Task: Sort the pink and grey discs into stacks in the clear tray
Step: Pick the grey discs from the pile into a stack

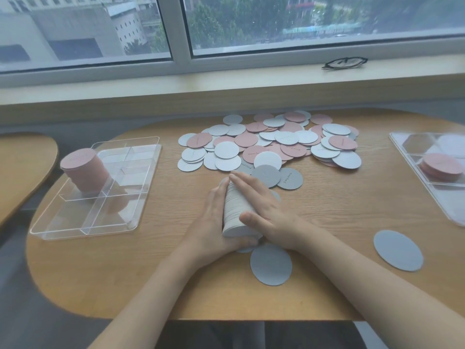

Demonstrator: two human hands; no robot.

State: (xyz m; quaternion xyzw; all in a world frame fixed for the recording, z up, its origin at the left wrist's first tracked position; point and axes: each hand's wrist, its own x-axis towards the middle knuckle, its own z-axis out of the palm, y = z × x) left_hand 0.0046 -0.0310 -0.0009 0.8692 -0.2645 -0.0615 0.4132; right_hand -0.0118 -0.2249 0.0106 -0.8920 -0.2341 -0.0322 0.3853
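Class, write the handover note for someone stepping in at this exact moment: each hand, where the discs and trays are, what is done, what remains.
Left hand and right hand press a grey stack, lying on its side on the table, between them.
Done: a tall pink stack stands in the clear tray at left.
Left: move the grey stack into the tray; sort the mixed pile and two loose grey discs.
A second tray at right holds a short pink stack.

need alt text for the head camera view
Both hands, left hand and right hand, press a grey disc stack on its side on the wooden table. Left: clear tray with pink stack; behind, loose discs.
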